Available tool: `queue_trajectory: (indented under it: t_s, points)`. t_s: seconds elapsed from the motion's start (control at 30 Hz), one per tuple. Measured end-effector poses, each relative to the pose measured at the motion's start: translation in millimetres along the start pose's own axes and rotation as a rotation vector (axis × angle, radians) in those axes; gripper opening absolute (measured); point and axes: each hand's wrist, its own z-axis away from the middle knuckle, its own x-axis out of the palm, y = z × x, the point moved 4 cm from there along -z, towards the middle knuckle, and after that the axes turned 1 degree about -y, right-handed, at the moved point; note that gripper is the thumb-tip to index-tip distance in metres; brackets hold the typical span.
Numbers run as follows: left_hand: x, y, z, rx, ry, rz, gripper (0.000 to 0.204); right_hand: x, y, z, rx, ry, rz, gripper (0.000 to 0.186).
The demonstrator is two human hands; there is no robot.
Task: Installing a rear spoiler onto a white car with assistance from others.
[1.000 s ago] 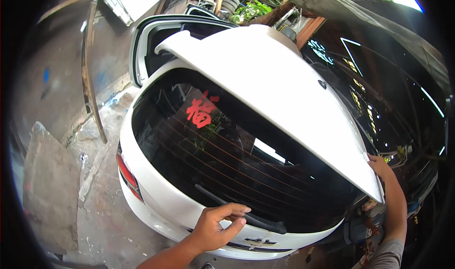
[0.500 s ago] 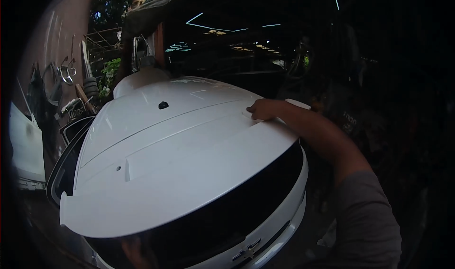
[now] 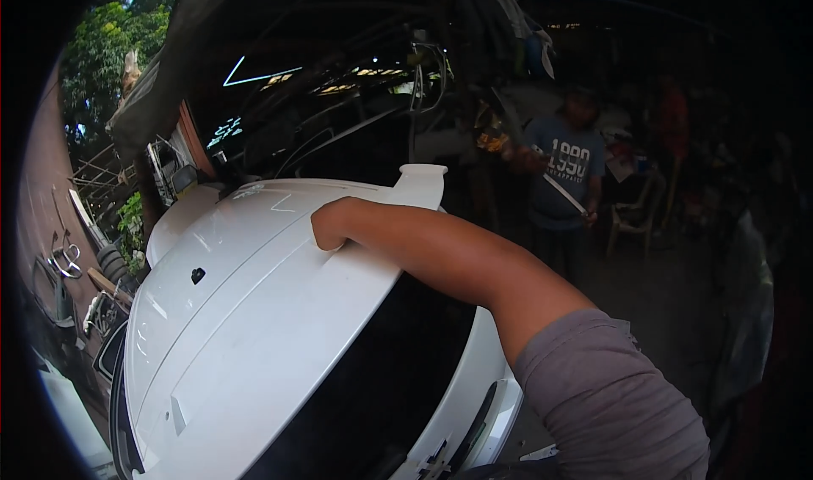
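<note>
My right hand [image 3: 333, 224] rests on the rear part of a white car roof [image 3: 246, 268], close to the spoiler. It is bent down at the wrist with its fingers curled underneath. Whatever lies below the palm is hidden. The white rear spoiler [image 3: 279, 387] runs along the roof's back edge above the dark rear window [image 3: 364, 378], and its upturned far end [image 3: 422, 178] rises beyond my forearm. A small black antenna base [image 3: 198, 275] stands on the roof. My left hand is out of sight.
A co-worker [image 3: 563, 167] in a blue-grey T-shirt stands at the right, holding a long pale strip. Behind that person is a chair [image 3: 635, 213]. Car parts and tyres [image 3: 114, 264] lean along the wall at left. Hoses [image 3: 428, 82] hang at the back.
The view has swung to the right, bringing the co-worker and the spoiler's far end into sight. My right hand stays on the roof near the spoiler, its thumb now hidden.
</note>
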Motion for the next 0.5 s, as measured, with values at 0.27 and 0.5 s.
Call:
queue_trajectory:
  t_s: [0.27,0.5]
  points:
    - [-42,4,7,0.210,0.299,-0.471,0.062,-2,6,-5,-0.066,0.038,-0.015,0.037]
    - [-82,42,16,0.399,0.607,-0.889,0.057,-10,-7,-11,-0.098,0.005,0.012,0.038]
